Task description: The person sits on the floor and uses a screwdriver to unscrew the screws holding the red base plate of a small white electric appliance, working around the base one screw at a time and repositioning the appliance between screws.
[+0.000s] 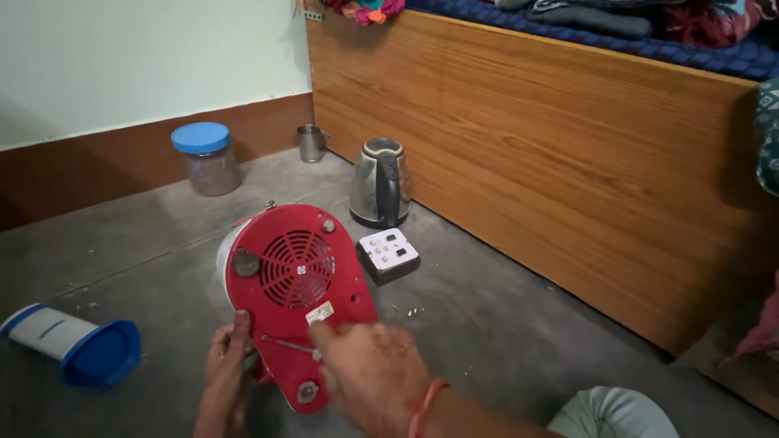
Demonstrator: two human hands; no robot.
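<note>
The appliance (296,300) stood tipped on the floor (487,324) with its red underside turned up toward the camera. That base was egg-shaped, broad at the far end and narrowing toward the person. A round grille of ringed slots sat in its upper middle, with a small square mark at the centre. Rubber feet showed near the rim: a dark worn one at the left, a small pale one at the top, another at the near tip. A pale label lay just below the grille. Behind the red base a white body showed at the upper left edge.

The left hand (227,369) gripped the base's lower left edge, fingers wrapped round it. The right hand (373,373), with an orange band at the wrist, was closed on a screwdriver (288,345) whose thin shaft lay across the lower base, its tip near the left edge.

Just beyond the appliance lay a white socket box (388,254), and behind that a steel kettle (380,183) beside the wooden bed (568,162). A blue-lidded jar (206,159) and a steel cup (310,143) stood near the wall. Another blue-lidded container (73,344) lay on its side at the far left.
</note>
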